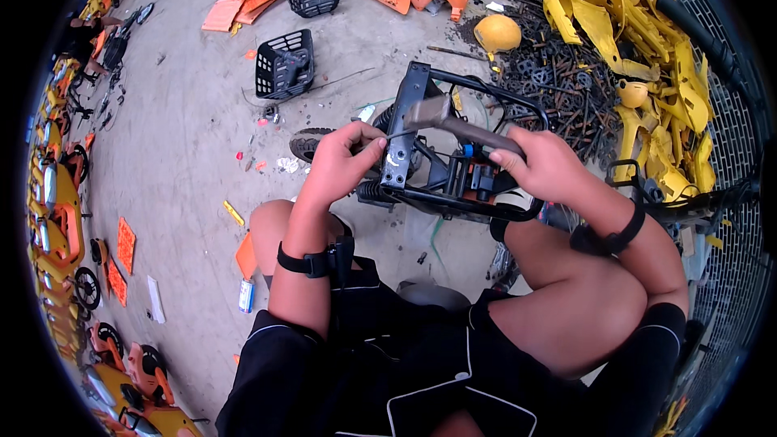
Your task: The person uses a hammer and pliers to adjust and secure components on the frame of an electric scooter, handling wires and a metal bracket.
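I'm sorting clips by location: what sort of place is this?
Probably a scrapyard or repair yard for bikes or scooters: heaped yellow panels, a pile of loose dark parts and a black frame.

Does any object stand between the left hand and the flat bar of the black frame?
Only the thin rod that the left hand holds reaches over the flat bar; nothing else visible stands between them. The hammer, in the right hand, overlaps the bar just beyond the rod.
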A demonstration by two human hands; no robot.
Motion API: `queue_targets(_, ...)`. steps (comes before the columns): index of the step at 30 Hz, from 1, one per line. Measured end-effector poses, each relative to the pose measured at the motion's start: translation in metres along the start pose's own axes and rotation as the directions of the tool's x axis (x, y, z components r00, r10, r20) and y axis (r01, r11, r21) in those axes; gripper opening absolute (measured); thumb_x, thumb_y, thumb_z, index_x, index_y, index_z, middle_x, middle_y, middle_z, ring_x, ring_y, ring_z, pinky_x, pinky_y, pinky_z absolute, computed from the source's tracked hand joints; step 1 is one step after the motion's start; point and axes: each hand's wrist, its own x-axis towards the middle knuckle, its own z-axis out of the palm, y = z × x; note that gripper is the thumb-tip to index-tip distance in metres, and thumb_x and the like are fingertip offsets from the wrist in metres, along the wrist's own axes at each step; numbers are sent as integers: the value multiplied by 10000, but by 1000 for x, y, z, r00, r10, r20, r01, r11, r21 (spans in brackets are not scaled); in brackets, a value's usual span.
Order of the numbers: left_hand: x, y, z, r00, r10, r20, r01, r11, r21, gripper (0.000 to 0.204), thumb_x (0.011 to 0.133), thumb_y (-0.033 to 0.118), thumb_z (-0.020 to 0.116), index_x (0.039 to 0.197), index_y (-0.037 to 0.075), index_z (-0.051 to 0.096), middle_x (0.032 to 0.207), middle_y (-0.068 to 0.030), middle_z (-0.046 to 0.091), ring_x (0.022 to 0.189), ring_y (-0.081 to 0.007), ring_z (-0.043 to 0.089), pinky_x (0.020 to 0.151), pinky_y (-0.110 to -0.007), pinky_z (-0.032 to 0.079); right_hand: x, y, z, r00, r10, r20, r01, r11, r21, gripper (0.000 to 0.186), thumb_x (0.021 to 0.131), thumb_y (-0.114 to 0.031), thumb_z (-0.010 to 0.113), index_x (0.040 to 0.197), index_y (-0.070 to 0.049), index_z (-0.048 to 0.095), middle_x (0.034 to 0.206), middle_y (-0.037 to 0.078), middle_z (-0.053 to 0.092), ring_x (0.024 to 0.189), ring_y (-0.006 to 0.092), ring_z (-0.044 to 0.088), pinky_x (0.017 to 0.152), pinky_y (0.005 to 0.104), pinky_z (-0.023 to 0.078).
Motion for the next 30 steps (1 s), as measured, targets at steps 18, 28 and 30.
queue_targets(18, 0, 5, -9, 1000, -9, -14, 10, 996, 87, 128, 962, 91, 698, 1023, -22, 692, 853, -28, 700, 786, -67, 607, 712, -251, 502, -2, 28, -10, 989, -74, -125, 131, 822, 555, 477, 1029, -474, 576, 918, -11, 606, 641, 64, 501, 621, 149, 497, 590, 352, 445)
queue_targets(28, -4, 2, -6, 1000, 8, -20, -7, 998, 61, 127, 974, 113, 698, 1002, -9, 675, 813, 13, 650, 733, -50, 542, 653, -229, 448, -2, 24, -15, 999, -13, -53, 41, 829, 558, 455, 1016, -442, 611, 937, 6, 623, 663, 92, 508, 610, 183, 492, 591, 358, 455)
queue_targets(30, 0, 4, -8, 1000, 18, -10, -18, 997, 72, 132, 973, 114, 699, 1001, -13, 674, 812, 14, 650, 731, -50, 539, 652, -228, 447, 0, 22, -3, 979, -116, -170, 175, 904, 390, 454, 1018, -445, 602, 941, 2, 624, 667, 106, 529, 600, 199, 511, 591, 368, 455)
